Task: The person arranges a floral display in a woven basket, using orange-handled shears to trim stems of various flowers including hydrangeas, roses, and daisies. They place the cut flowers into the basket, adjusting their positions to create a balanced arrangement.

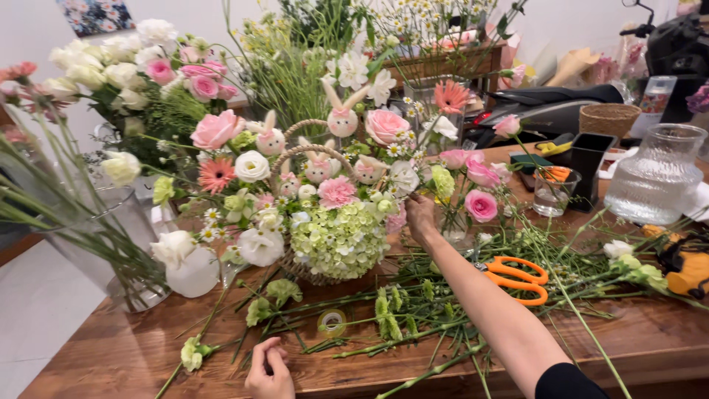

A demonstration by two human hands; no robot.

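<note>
- Right hand is reaching into the right side of the flower basket, fingers bunched together around a stem near the white flower there. What exactly they're pinching is hidden by the blooms, so can't say for sure.
- Left hand rests at the near edge of the wooden table, fingers curled in loosely, not holding anything I can see.
- The basket sits mid-table and looks pretty far along: pink roses, white ranunculus-type blooms, coral gerberas, a big green hydrangea at the front, and little bunny picks poking out around the woven handle.
- Judging by that, it's mostly filling gaps on the right side now.
- Still lying around: lots of cut stems and green carnations on the table, orange scissors just beside the right forearm, a roll of tape in front of the basket.
- Glass jug of water sits off to the right, well apart.
</note>
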